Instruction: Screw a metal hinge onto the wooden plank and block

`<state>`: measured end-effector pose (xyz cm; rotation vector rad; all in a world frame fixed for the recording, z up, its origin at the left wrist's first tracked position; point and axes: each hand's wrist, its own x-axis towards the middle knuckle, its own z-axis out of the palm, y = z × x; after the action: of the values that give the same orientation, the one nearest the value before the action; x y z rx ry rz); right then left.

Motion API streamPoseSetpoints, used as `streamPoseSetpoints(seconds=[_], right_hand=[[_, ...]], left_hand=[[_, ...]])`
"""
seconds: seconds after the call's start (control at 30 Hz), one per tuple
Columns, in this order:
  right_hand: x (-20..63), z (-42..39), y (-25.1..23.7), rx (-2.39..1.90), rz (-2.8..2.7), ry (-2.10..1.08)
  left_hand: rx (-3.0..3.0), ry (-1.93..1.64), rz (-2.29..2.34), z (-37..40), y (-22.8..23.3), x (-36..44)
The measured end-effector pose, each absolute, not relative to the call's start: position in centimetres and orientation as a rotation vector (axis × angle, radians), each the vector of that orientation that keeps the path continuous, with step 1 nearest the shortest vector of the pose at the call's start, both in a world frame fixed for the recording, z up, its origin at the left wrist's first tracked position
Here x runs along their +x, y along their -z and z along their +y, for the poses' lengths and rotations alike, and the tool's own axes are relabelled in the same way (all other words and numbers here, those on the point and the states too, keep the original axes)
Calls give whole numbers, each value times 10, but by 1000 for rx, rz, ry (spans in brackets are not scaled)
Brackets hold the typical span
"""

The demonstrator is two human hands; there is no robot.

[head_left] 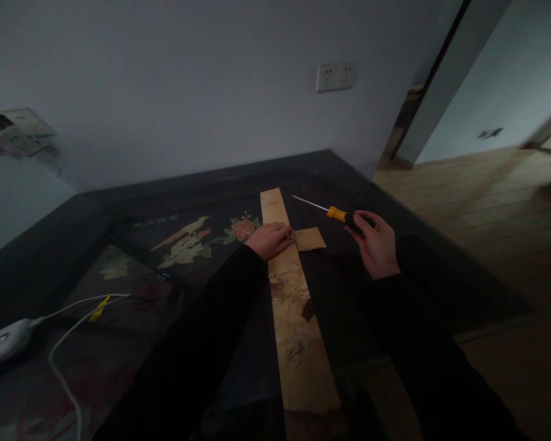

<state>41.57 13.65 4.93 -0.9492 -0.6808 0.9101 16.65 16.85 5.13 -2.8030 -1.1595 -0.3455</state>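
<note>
A long wooden board (pixel 294 331) lies lengthwise on the dark table, with stains and a dark patch on its near half. Against its right side sits a short wooden piece (pixel 311 239). My left hand (pixel 272 240) rests on the board beside this piece, fingers closed around something small and shiny that I cannot make out. My right hand (pixel 377 245) grips a screwdriver (pixel 337 214) by its black and yellow handle. The screwdriver's metal shaft points left, above the table and apart from the board.
The dark tabletop (pixel 340 184) has a painted bird (pixel 188 242) and flower (pixel 243 229). At left lie a white device (pixel 4 343) and a white cable (pixel 57 361) with a yellow tag (pixel 100 308). Wall sockets (pixel 337 76) are behind; the wooden floor (pixel 445 208) is at right.
</note>
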Motion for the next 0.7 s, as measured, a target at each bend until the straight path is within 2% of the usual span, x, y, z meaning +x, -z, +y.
streamPoseSetpoints(seconds=[0.43, 0.7], right_hand=[[418, 135, -51, -917, -678, -934], [418, 136, -51, -908, -646, -943]], left_hand=[[-2627, -83, -745, 176, -63, 176], [-2620, -149, -807, 173, -66, 187]])
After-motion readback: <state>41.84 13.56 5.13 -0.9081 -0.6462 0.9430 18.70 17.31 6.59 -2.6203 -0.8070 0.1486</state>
